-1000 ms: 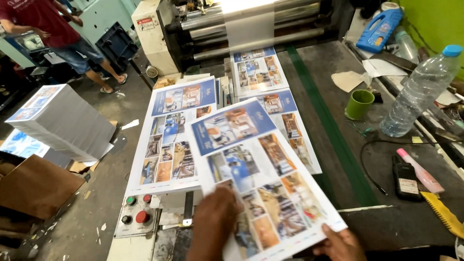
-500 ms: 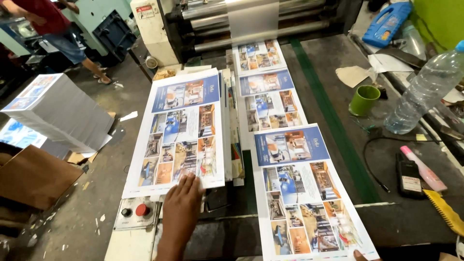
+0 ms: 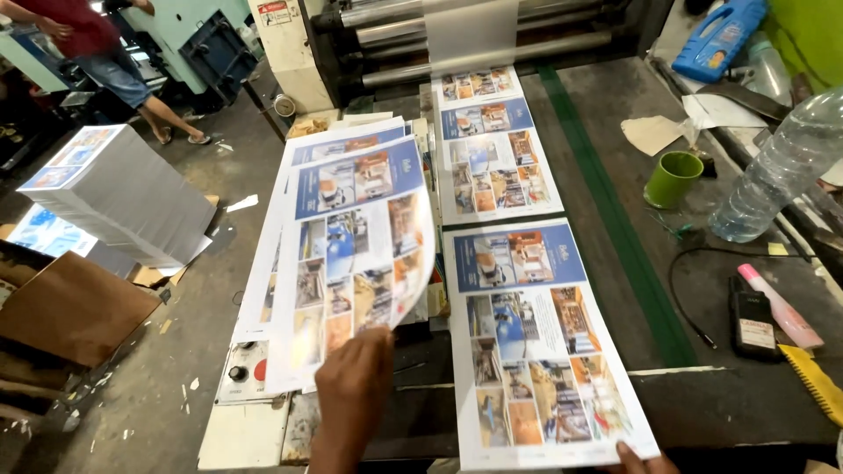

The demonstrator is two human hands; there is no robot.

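Lifted since half a second ago: top printed sheet (image 3: 356, 254), then lying flat on the left stack (image 3: 290, 189), now raised and curling at its right edge.

- Left hand (image 3: 351, 386): closed on the near edge of the sheet, fingers folded over the paper.
- Right hand (image 3: 634, 456): only fingertips seen at the near edge of the long printed strip (image 3: 527, 351); grip cannot be told.
- Strip: laid flat on the dark surface (image 3: 702, 404), run from the far rollers (image 3: 457, 39).
- Right: green cup (image 3: 672, 178), clear water bottle (image 3: 777, 171).
- Left, on the floor: tall pile of sheets (image 3: 123, 197).

Judgement: one sheet is being separated from the stack.
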